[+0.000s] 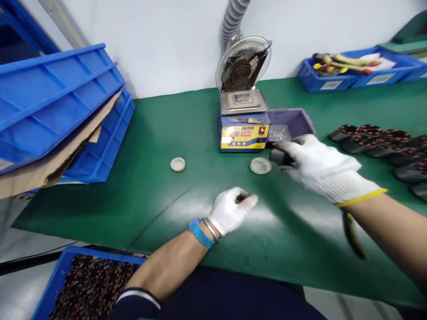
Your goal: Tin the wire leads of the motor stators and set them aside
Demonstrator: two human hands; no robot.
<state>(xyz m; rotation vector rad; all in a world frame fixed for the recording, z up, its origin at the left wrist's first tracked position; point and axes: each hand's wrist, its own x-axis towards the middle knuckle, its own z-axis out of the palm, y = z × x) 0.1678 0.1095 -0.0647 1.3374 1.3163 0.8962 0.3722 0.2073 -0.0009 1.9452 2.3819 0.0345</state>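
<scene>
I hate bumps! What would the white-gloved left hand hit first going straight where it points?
Probably the yellow-cuffed, white-gloved right hand; depth is unclear, so the left hand might pass underneath.

A plain white wall [160, 44] rose behind a smooth green worktop [167, 129], with a ribbed grey duct [235, 18] hanging down in front of it and a pale slanting post [63, 24] at the upper left. Overhead light fell as soft whitish glare on the worktop's glossy surface, which a thin dark line [163, 213] crossed diagonally. Pale grey floor [23, 289] showed past the near edge, at both lower corners.
</scene>
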